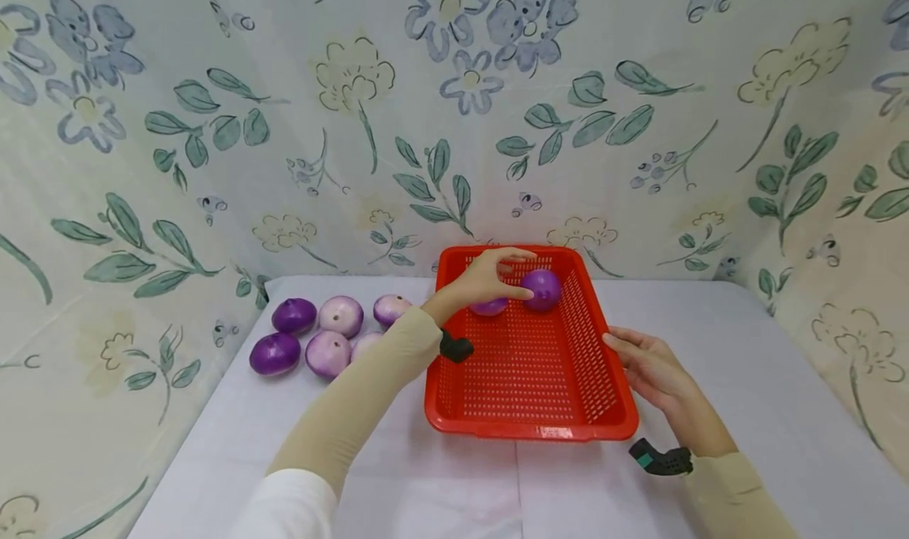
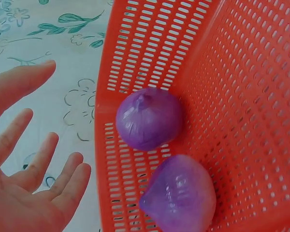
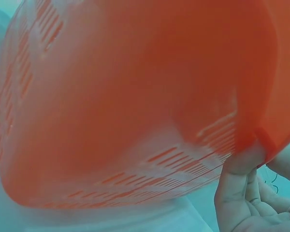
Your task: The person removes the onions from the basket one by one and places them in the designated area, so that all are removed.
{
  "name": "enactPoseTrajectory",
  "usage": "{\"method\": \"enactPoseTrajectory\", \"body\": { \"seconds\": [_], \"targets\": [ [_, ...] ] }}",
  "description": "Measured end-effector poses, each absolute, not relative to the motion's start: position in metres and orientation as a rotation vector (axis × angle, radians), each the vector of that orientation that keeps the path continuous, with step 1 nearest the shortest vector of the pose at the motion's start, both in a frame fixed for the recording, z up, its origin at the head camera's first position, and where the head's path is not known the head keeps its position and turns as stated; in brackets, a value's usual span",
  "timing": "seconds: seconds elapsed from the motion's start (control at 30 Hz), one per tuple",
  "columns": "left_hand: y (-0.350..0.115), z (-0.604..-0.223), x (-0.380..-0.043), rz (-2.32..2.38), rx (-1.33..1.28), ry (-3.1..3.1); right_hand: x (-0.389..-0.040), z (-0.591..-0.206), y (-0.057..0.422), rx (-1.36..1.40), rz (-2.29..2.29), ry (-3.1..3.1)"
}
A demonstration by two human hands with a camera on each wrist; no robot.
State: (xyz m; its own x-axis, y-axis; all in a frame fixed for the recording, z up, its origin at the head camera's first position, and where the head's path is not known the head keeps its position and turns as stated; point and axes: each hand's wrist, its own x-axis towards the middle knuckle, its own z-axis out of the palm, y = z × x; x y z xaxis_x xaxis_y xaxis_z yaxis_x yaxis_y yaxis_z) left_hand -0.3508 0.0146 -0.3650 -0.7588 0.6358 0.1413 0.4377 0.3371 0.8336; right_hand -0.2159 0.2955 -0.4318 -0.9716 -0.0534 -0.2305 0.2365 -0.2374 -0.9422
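Note:
A red slotted plastic basket [image 1: 513, 431] stands on the table with two purple onions in its far part. One onion [image 1: 543, 290] lies towards the right and the other onion [image 1: 490, 308] is partly covered by my left hand [image 1: 484, 278]. That hand is over the far end of the basket, its fingers spread and holding nothing. In the left wrist view, both onions lie against the slotted side, apart from the fingers [image 2: 43, 159]. My right hand [image 1: 656, 369] grips the basket's right rim. The right wrist view shows its thumb and fingers [image 3: 239, 186] pinching that rim.
Left of the basket, several more onions lie in loose rows on the white tablecloth [image 1: 234, 460], such as a dark purple onion [image 1: 275, 354] and a paler onion [image 1: 341, 316]. My left forearm partly covers the nearest ones. A floral curtain [image 1: 454, 129] hangs behind the table.

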Motion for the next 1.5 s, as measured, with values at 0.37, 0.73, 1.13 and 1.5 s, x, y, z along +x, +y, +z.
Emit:
{"method": "enactPoseTrajectory", "body": {
  "seconds": [0.37,0.73,1.13,1.5],
  "targets": [
    [0.043,-0.395,-0.367,1.403,0.925,2.451,-0.220,-0.435,0.293,0.227,-2.272,1.881],
    [0.064,-0.417,-0.378,1.366,0.857,2.529,-0.220,-0.436,0.295,0.229,-2.270,1.873],
    [0.076,-0.428,-0.379,1.360,0.712,2.621,-0.219,-0.438,0.296,0.227,-2.315,1.832],
    [0.084,-0.436,-0.381,1.275,0.754,2.681,-0.220,-0.440,0.297,0.237,-2.311,1.827]
  ]
}}
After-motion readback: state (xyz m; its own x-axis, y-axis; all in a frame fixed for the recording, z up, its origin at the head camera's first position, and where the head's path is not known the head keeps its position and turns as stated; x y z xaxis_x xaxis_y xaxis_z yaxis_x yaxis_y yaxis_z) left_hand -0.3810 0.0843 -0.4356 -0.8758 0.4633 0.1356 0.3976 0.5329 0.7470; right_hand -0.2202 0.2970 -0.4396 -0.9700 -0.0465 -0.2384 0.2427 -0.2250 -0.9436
